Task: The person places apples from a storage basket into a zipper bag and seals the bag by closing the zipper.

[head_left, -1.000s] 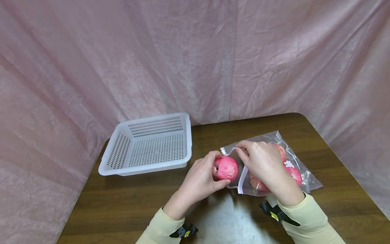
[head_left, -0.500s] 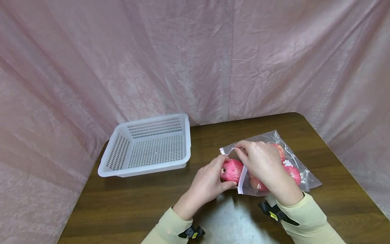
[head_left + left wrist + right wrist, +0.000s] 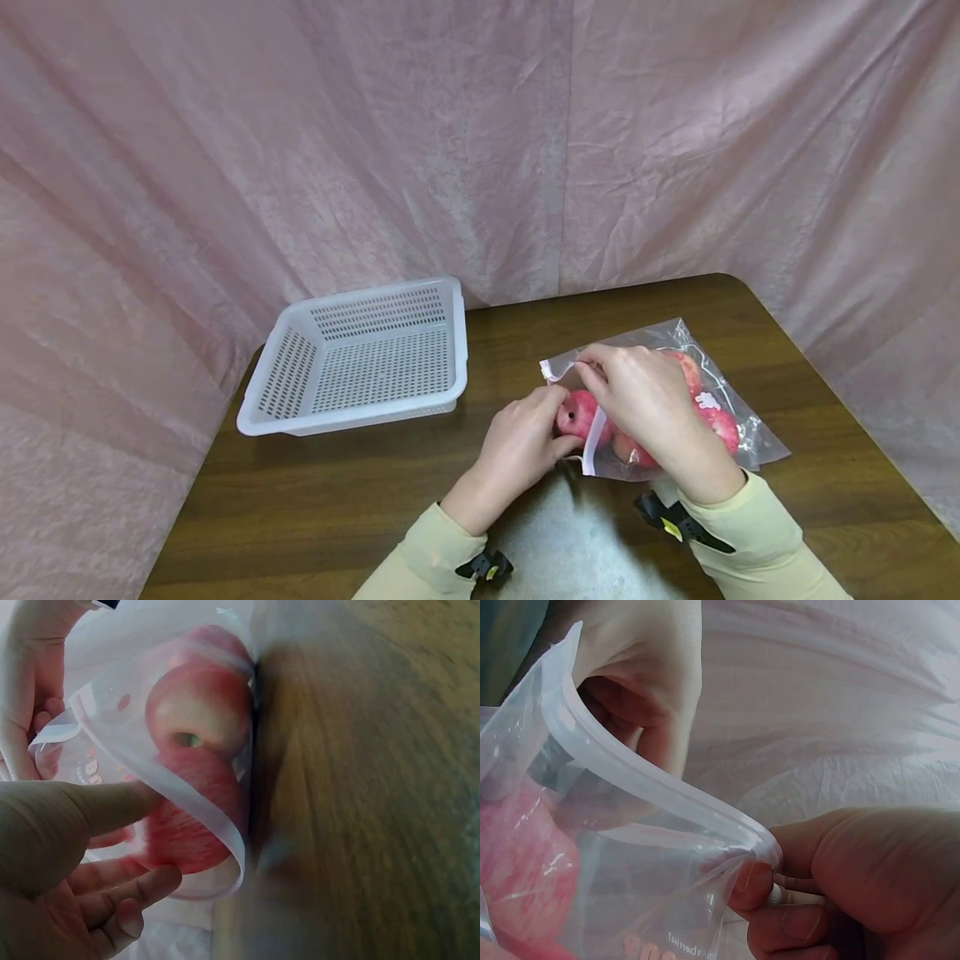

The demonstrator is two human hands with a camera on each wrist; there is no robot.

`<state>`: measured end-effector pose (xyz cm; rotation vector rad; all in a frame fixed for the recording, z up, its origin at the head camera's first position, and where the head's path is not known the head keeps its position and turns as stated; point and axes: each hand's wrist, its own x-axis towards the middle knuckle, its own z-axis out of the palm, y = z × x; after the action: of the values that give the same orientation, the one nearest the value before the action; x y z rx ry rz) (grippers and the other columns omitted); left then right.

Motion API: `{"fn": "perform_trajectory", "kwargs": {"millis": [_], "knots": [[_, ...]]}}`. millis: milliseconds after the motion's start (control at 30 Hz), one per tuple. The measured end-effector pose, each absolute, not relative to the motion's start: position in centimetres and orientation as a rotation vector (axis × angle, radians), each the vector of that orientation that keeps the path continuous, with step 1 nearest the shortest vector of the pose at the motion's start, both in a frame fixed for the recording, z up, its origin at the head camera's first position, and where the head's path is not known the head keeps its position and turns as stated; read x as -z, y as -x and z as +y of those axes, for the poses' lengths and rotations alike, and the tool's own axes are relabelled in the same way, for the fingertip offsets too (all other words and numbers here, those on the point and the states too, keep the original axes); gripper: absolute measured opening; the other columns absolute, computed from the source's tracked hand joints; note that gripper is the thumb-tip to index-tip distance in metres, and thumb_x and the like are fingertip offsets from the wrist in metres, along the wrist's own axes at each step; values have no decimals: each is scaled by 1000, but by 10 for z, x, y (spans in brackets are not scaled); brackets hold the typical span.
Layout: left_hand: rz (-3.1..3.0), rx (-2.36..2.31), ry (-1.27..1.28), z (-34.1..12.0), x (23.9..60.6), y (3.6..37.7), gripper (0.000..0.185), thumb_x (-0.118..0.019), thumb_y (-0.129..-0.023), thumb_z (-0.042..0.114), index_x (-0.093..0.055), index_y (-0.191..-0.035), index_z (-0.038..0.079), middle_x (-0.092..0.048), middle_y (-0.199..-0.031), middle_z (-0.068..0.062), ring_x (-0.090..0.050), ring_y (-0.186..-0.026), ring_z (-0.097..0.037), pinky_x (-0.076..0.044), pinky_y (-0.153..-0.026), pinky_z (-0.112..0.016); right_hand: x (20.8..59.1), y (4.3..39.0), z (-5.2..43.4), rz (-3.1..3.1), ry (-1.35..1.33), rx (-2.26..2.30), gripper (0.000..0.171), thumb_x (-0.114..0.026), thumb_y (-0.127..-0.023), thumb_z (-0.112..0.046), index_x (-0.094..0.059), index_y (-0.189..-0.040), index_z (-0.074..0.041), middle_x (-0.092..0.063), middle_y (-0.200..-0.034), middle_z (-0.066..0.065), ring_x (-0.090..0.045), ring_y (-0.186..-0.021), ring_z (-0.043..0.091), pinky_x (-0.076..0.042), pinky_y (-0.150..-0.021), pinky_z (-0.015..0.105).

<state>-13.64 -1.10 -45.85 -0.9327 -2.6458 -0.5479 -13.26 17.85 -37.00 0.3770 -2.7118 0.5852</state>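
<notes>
A pinkish-red apple (image 3: pixel 579 414) sits in the mouth of a clear zip bag (image 3: pixel 759 440). My left hand (image 3: pixel 517 437) holds this apple from the left, thumb on the near side and fingers on the far side. In the left wrist view the bag's white zip strip (image 3: pixel 206 812) crosses over the apple. With thumb and fingers, my right hand (image 3: pixel 645 400) pinches the upper edge of the mouth and keeps it raised. Several more apples (image 3: pixel 199 709) lie deeper in the bag, partly hidden behind the right hand in the head view.
A white perforated plastic basket (image 3: pixel 360 412) stands at the back left of the brown wooden table (image 3: pixel 322 500). Pink cloth (image 3: pixel 480 150) hangs behind the table and along its sides. A bright reflection shows on the tabletop between the forearms.
My left hand has moved right with the apple, from outside the bag into its mouth. The right hand stays at the bag's edge, almost unmoved.
</notes>
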Motion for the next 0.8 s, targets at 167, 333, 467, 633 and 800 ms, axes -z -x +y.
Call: {"fn": "perform_trajectory", "kwargs": {"millis": [167,333,467,633,800], "knots": [[-2611,553,974,-12,461,135,35,-98,-86,29,-69,-102,19,-62,-119,-3,-67,-78,-14,-56,-65,-31,369,133,179,-2723,-374,-590,10,-77,-101,-19,-85,-107,-15,-83,-94,6,-72,-67,28,-49,-51,46],[-2609,569,991,-9,461,136,29,-97,-88,25,-72,-102,18,-63,-109,-1,-68,-81,-14,-57,-68,-31,369,133,178,-2746,-361,-600,11,-77,-102,-19,-85,-108,-15,-83,-95,6,-71,-68,28,-51,-54,48],[-2629,579,1021,-7,460,136,27,-94,-91,19,-74,-109,15,-68,-102,1,-70,-85,-15,-59,-74,-33,370,132,178,-2751,-371,-610,10,-77,-102,-20,-85,-106,-15,-82,-94,6,-75,-75,31,-53,-57,51],[-2644,571,1081,-5,462,138,23,-88,-96,13,-74,-114,15,-69,-103,1,-70,-88,-15,-59,-76,-32,372,132,177,-2707,-406,-585,9,-76,-102,-18,-84,-103,-14,-82,-92,6,-76,-77,34,-54,-58,53],[-2631,497,1132,-3,466,139,13,-76,-104,10,-75,-117,12,-70,-104,-2,-71,-87,-18,-59,-75,-33,374,133,176,-2658,-426,-560,6,-79,-100,-16,-84,-100,-13,-81,-86,6,-73,-69,34,-52,-56,52]]}}
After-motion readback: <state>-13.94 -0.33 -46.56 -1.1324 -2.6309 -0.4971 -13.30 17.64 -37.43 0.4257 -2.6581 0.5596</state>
